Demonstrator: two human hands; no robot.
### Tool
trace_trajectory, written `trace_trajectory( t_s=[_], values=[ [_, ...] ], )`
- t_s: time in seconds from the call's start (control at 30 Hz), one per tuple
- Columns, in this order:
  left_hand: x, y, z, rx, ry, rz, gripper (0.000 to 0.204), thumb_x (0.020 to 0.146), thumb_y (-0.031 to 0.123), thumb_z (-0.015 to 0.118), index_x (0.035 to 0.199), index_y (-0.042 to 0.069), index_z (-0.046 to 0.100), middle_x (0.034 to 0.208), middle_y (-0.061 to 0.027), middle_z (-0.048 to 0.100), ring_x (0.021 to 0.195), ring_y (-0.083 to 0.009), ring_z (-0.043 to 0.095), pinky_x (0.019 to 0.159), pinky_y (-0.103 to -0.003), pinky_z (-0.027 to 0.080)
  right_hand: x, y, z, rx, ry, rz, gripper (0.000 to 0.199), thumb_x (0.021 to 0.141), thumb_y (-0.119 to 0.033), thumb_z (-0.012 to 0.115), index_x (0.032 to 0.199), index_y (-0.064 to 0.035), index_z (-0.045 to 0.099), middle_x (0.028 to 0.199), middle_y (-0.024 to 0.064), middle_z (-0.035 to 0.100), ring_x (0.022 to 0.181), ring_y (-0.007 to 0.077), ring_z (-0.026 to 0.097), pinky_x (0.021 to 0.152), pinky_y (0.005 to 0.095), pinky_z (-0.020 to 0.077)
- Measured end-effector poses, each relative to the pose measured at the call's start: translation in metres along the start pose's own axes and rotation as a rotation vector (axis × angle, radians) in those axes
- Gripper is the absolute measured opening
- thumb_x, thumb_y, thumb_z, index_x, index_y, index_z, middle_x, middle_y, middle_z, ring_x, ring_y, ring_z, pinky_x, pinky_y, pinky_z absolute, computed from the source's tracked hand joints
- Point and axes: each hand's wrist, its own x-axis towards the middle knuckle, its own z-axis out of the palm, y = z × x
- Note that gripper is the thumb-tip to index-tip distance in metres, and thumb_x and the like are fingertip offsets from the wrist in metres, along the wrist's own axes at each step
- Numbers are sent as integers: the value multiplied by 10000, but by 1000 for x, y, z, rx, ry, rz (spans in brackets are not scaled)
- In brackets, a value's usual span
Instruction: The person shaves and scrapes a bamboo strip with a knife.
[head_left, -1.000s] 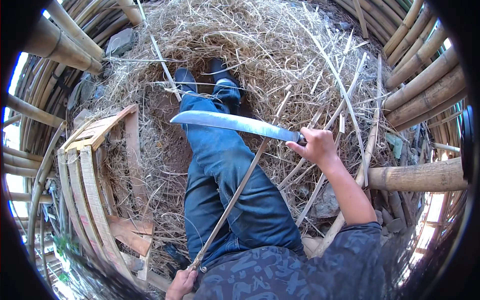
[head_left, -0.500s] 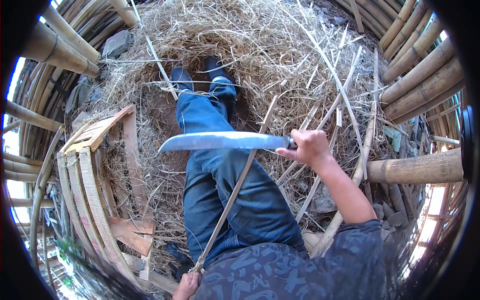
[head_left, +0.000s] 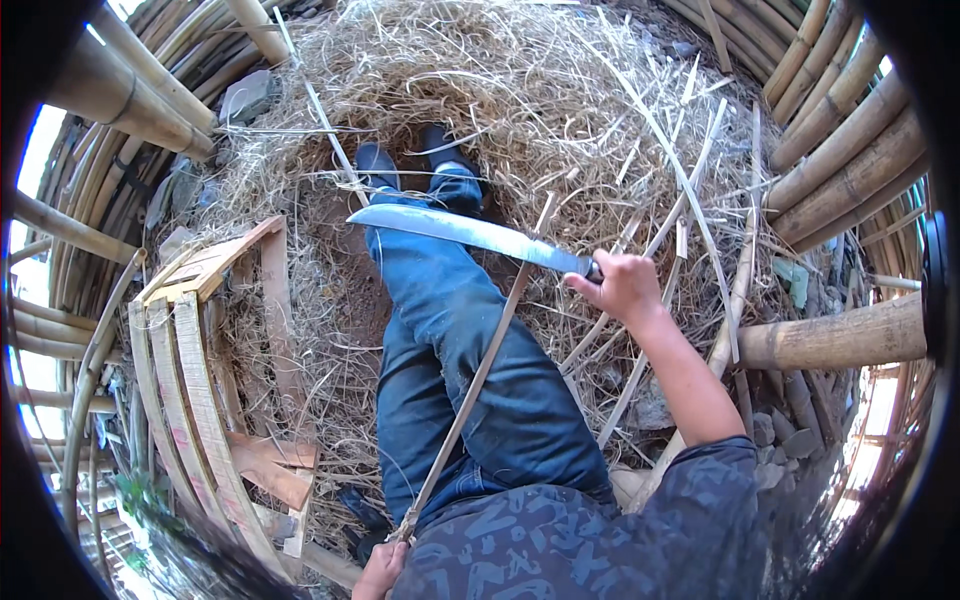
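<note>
My right hand (head_left: 628, 285) is wrapped round the dark handle of a machete (head_left: 470, 232). Its long, broad blade points up and to the left, over my legs in blue jeans (head_left: 430, 270). The blade crosses a thin bamboo strip (head_left: 480, 375), which slants from my waist across my thigh. Low in the view, my left hand (head_left: 382, 568) is closed on the near end of that strip, beside my hip. Whether the blade touches the strip, I cannot tell.
Shavings and fibres (head_left: 520, 100) heap around my feet. A wooden crate (head_left: 190, 340) stands at the left. Loose bamboo strips (head_left: 690, 190) lie on the right, near a thick bamboo pole (head_left: 830, 332). Bamboo walls rise on both sides, with a stone (head_left: 250, 97) at upper left.
The machete has tilted, its tip swinging up and slightly right, while my right hand moved a little to the right. My left hand still holds the strip.
</note>
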Motion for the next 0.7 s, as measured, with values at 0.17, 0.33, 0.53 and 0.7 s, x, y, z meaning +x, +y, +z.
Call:
trace_trajectory(
  t_s=[0.17, 0.33, 0.53, 0.7],
  values=[
    [-7, -11, 9, -21, 21, -31, 354, 1004, 199, 473, 746, -35, 537, 589, -179, 488, 520, -277, 462, 546, -407, 413, -4, -29, -8, 53, -77, -123, 729, 832, -798, 456, 636, -102, 553, 517, 68, 594, 491, 227, 655, 460, 367, 518],
    [-1, -11, 8, -50, 19, -19, 360, 1007, 201, 480, 741, -35, 533, 572, -163, 474, 511, -247, 441, 538, -401, 407, 8, -3, 3, 10, -24, 12, 740, 828, -806, 450, 636, -100, 556, 524, 64, 603, 498, 227, 660, 467, 366, 521],
    [-5, -59, 20, -7, 35, 25, 358, 1008, 191, 473, 737, -34, 534, 572, -175, 483, 506, -264, 450, 537, -406, 406, 5, -27, -7, 9, -79, -168, 727, 829, -798, 463, 636, -103, 555, 530, 85, 606, 516, 227, 668, 465, 352, 520],
    [-4, -64, 20, -27, -11, 42, 358, 1011, 189, 466, 741, -34, 541, 583, -182, 496, 513, -274, 464, 544, -405, 412, 16, 9, 5, -27, -16, 30, 731, 831, -787, 477, 624, -94, 583, 545, 89, 621, 520, 255, 670, 492, 393, 532]
  ],
)
